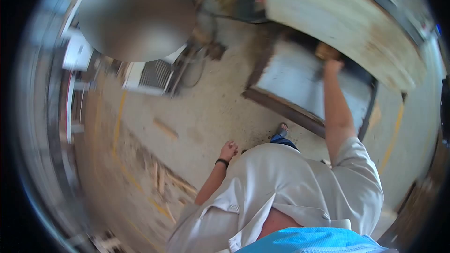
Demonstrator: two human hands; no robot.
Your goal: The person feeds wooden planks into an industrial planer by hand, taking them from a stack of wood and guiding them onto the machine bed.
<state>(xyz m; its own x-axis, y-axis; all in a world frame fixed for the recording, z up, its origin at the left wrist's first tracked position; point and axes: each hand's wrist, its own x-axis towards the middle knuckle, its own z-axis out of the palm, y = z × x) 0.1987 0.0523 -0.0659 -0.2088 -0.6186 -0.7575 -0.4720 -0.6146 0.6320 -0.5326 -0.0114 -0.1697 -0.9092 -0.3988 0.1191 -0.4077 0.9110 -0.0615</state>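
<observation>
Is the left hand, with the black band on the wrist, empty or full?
Empty, it seems: the left hand has bent fingers, and nothing shows between them.

Wood strips (161, 179) are lying on the floor (220, 98), left; a sheet (295, 75) is resting in a frame (281, 108), right (a panel (337, 23) is extending behind).

Soft, fairly even daylight fills the frame, with a pale sheen on the shirt (290, 173). Strong fisheye distortion bends the margins (black corners included). Motion blur smears the left side, and a defocused grey disc (136, 16) clouds the upper left.
</observation>
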